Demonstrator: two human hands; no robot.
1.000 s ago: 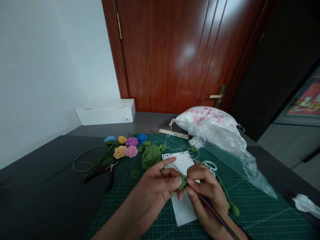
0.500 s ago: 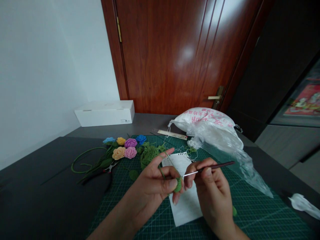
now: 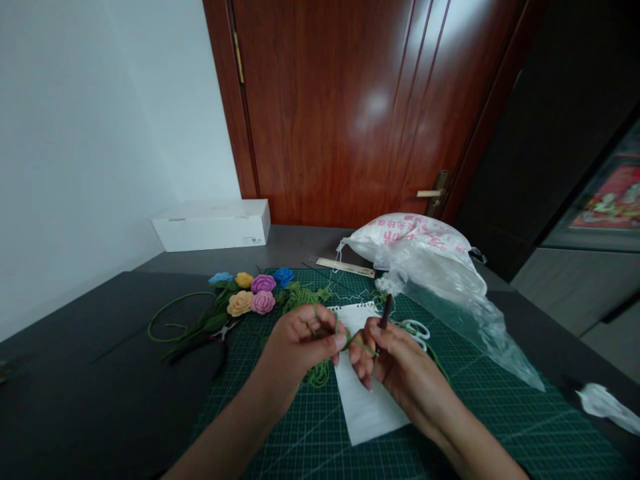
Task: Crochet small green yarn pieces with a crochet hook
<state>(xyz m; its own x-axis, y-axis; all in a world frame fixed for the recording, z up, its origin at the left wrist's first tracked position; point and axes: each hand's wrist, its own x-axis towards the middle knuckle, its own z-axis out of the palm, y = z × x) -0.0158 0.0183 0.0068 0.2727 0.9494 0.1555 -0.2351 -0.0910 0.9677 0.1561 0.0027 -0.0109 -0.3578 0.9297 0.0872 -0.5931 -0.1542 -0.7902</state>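
Between thumb and fingers, my left hand (image 3: 305, 340) pinches a small green crochet piece (image 3: 346, 340), mostly hidden by the fingertips. Green yarn wraps the raised fingers of that hand. My right hand (image 3: 395, 357) grips a crochet hook (image 3: 385, 312), its dark handle pointing up and away from me. A green strand (image 3: 365, 345) stretches from the crochet piece to the right fingers. Beneath both hands lies a sheet of white paper (image 3: 367, 407). Behind my left hand is a loose heap of green yarn (image 3: 300, 295), and some of it shows below the hand.
Crocheted flowers (image 3: 263, 283) on green stems lie left, beside pliers (image 3: 223, 331). White-handled scissors (image 3: 415, 331) rest right of the paper on the green cutting mat (image 3: 500, 413). Farther back are a ruler (image 3: 345, 267), a stuffed plastic bag (image 3: 420, 247) and a white box (image 3: 213, 227).
My right hand has turned, so the hook's handle swung from pointing right to pointing up. A strand now stretches between the hands. My left index finger has curled in, and the scissors have become visible.
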